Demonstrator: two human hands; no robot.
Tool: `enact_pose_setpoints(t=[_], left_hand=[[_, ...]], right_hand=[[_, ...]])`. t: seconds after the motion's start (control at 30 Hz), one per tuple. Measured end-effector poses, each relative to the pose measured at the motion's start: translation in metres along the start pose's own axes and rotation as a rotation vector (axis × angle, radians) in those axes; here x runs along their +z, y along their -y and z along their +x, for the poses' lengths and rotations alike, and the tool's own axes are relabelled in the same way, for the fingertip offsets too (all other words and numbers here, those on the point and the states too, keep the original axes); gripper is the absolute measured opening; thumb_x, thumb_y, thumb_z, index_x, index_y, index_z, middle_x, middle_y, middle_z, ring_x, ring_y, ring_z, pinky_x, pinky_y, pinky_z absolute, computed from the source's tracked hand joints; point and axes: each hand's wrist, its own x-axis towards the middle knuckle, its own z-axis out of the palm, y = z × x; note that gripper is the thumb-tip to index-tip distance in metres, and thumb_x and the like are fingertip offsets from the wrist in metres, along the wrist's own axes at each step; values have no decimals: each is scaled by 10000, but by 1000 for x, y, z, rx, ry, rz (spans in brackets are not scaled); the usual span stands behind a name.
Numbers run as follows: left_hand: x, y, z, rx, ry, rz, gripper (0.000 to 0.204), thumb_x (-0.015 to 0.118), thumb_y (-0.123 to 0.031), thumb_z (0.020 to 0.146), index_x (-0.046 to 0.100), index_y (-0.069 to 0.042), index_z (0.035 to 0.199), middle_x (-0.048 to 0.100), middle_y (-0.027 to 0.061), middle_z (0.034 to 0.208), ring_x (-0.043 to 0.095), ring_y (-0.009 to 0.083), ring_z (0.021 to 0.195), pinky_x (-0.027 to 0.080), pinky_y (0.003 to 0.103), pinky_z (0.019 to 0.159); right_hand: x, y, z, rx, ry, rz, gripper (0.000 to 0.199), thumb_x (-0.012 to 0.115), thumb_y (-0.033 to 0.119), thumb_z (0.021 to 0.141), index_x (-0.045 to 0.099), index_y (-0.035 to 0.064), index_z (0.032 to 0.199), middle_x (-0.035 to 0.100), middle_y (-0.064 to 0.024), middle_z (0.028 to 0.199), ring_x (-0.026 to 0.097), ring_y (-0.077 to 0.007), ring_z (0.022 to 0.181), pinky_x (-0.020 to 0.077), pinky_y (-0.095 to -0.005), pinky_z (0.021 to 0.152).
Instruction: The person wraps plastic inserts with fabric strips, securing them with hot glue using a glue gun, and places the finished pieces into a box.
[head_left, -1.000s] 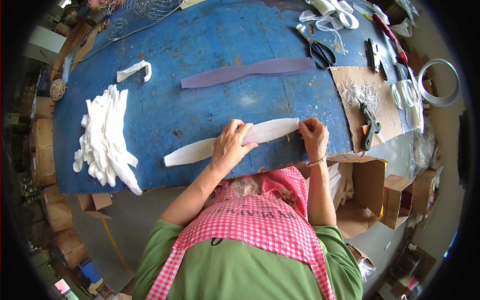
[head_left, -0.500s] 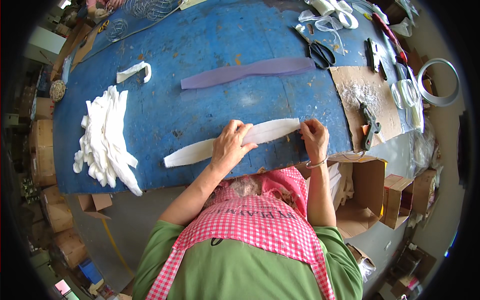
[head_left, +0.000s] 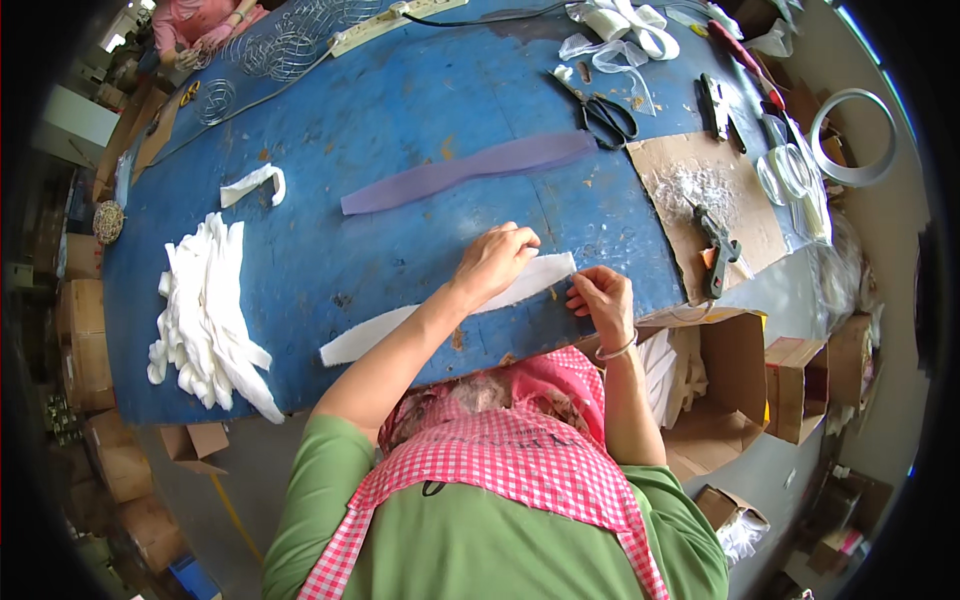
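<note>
A long white fabric strip (head_left: 366,338) with tapered ends lies slantwise near the table's front edge. My left hand (head_left: 497,262) is over its right half, fingers curled and pressed together, hiding part of it; what they hold, if anything, cannot be made out. Just below the strip's right end, the thumb and fingers of my right hand (head_left: 604,300) are pinched together. Anything between them is too small to name. Farther back lies a sheer purple strip (head_left: 470,172), flat and untouched.
At left are a heap of white strips (head_left: 210,315) and one bent white strip (head_left: 253,185). Black scissors (head_left: 605,118), cardboard (head_left: 665,165), cutters (head_left: 718,250) and a tape roll (head_left: 853,138) are at right. Another person's hands (head_left: 205,45) are among wire coils (head_left: 310,40) at the far left.
My left hand has shifted right and away from me along the strip, its fingers now curled rather than spread. My view has shifted slightly, showing more of the other person.
</note>
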Motion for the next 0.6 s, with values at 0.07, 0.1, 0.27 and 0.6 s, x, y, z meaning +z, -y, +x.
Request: enact_pose_setpoints(t=[0.07,0.1,0.27,0.6], left_hand=[[10,9,13,-10,50,-76,174,548,-164,837,631,-36,921,632,110,835,611,242,785,469,342,703],[7,5,18,-2,54,-76,174,548,-164,837,631,-36,921,632,110,835,611,242,785,469,342,703],[3,1,34,-89,269,-239,192,563,-178,824,651,-17,883,630,74,702,588,145,659,461,304,629],[-2,-5,46,-210,478,-331,183,613,-199,816,674,-32,857,645,27,731,570,93,688,449,264,635]], right_hand=[[3,0,-1,-5,-10,11,138,590,108,831,625,-25,827,631,-57,670,609,-102,548,471,-202,474],[2,-1,-2,-3,-21,25,136,588,106,831,626,-24,825,632,-56,671,609,-101,548,472,-202,475],[3,3,0,7,-42,19,144,601,117,823,628,-24,835,633,-54,671,612,-100,550,477,-201,481],[3,2,0,-7,-56,50,139,601,109,822,612,-29,831,630,-61,675,611,-104,549,480,-204,482]])
